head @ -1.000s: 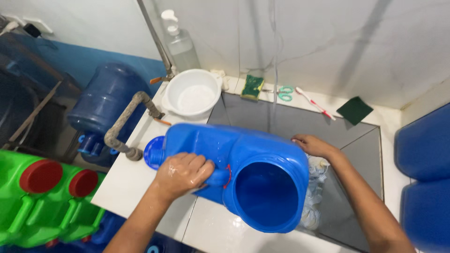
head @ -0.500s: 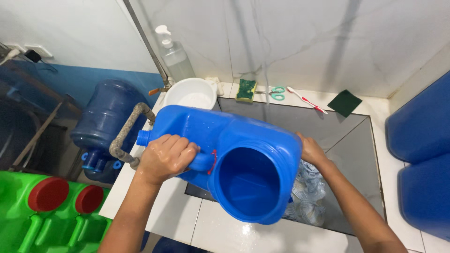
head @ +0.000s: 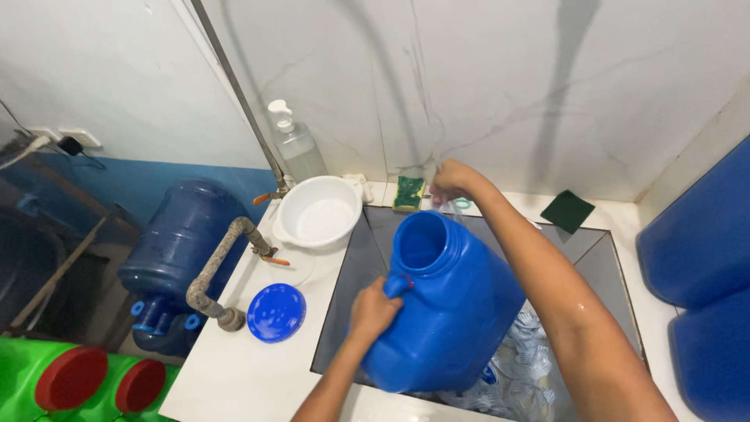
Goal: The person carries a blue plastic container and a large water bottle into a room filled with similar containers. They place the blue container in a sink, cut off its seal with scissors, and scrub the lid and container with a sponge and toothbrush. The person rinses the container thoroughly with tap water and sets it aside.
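The left hand (head: 373,310) is curled tight around the moulded handle of a large blue plastic jug with a wide round mouth (head: 445,305), fingers wrapped under the grip so they are mostly hidden. The jug stands tilted inside the dark grey sink basin (head: 367,234), mouth up toward the wall, its base resting among clear plastic bottles (head: 516,375) that are hard to count. The right hand (head: 451,180) reaches beyond the jug's mouth, fingers drawn together near a green-and-yellow sponge (head: 408,192) and pale green scissors (head: 462,204); what it pinches cannot be made out. To the left of the jug, a round blue plastic lid (head: 276,312) lies flat on the white tiled counter (head: 234,375), just beside a grey pipe elbow (head: 215,273). A white plastic bowl (head: 319,211) sits behind the lid.
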